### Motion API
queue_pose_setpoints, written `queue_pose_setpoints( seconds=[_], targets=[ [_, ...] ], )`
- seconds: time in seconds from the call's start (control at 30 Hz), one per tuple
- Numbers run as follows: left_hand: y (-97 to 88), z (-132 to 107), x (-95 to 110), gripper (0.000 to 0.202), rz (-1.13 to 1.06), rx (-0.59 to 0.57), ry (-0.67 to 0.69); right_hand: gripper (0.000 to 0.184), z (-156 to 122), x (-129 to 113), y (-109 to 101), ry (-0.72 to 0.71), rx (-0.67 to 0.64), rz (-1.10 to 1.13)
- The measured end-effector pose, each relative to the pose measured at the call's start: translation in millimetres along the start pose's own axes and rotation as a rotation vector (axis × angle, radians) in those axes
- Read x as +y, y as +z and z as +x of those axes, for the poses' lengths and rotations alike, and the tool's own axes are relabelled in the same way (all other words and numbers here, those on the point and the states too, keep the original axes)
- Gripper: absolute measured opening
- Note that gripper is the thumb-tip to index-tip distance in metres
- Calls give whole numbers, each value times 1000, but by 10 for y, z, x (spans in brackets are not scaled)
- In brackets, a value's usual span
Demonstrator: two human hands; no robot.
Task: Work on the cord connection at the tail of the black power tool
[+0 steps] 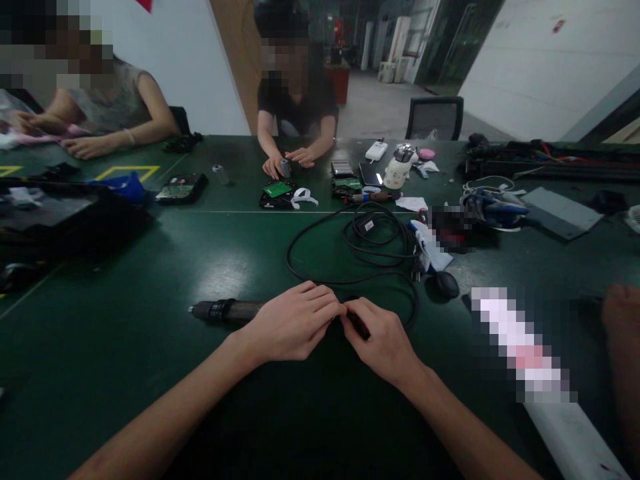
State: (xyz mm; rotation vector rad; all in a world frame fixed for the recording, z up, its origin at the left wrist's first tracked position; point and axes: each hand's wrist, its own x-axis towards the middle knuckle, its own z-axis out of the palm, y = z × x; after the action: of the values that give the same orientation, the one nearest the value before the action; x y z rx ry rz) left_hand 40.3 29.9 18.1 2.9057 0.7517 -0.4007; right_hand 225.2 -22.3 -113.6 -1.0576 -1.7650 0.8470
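One cable (289,257) is pinched between left hand (293,327) and right hand (383,340).

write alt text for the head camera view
The left hand grips the end of a black tool lying on a green table, while the right hand pinches a looped black cable. Across it, two other people work.

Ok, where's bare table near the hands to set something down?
The widest bare patch of table lies left of the cable, between the dark tool in the left hand and the hard drive farther off. Right of the right hand it is crowded: the cable's loops, a black rounded lump, a blurred white strip.
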Motion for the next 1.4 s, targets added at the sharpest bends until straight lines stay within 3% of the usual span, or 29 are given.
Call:
queue_pose_setpoints(
  seconds=[0.27,0.53,0.77,1.0,1.4],
  targets=[
    [53,-10,-13,19,103,16,-38,11,-7,7,-16,-2,0,8],
    [64,-95,105,18,240,-11,-78,13,-6,-10,-29,22,-18,17],
    [190,-136,85,20,100,79,-219,13,-1,-11,-34,32,-11,28],
    [299,-180,106,20,141,192,-211,12,4,-14,-23,22,-5,31],
    [308,-184,118,21,175,206,-212,13,-9,-21,-41,35,-18,35]
  ],
)
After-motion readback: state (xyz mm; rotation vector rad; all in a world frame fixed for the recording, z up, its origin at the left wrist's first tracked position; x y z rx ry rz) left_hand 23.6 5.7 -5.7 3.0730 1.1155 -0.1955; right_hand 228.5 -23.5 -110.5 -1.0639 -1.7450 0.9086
